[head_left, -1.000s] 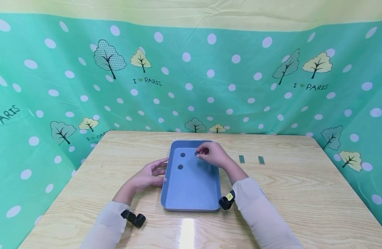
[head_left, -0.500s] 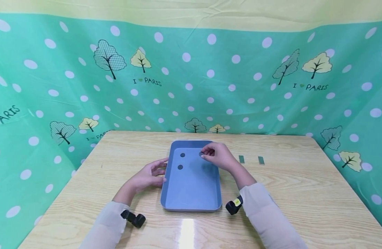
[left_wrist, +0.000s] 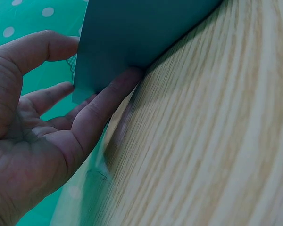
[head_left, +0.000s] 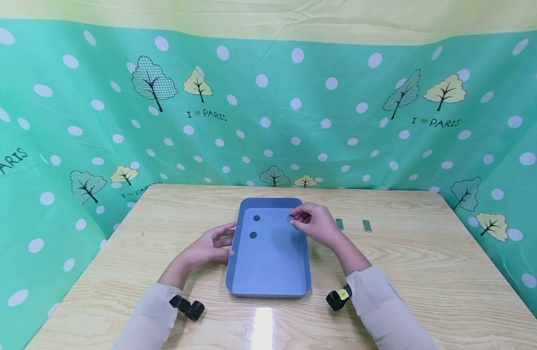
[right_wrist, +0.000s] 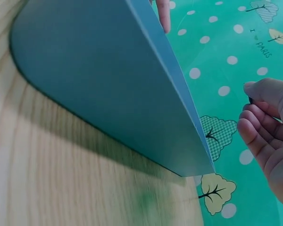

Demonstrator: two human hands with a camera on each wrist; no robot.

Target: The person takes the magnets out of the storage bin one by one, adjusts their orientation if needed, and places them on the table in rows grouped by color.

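Note:
A blue rectangular tray (head_left: 272,272) sits on the table, with two small dark round discs (head_left: 257,218) lying flat in its far left part. Thumb and fingertip of my right hand (head_left: 314,223) pinch another dark disc (head_left: 289,218) above the tray's far right side; its thin edge shows in the right wrist view. My left hand (head_left: 207,247) rests against the tray's left side. In the left wrist view its fingers (left_wrist: 96,110) are extended and touch the outer wall, not curled round it.
Two small dark green rectangular pieces (head_left: 367,225) lie on the wooden table (head_left: 425,272) to the right of the tray. A green polka-dotted cloth (head_left: 233,97) with trees hangs behind and around the table.
My right hand has moved right with the pinched disc, from the tray's far middle to near its right wall. The left hand and the tray have stayed in place.

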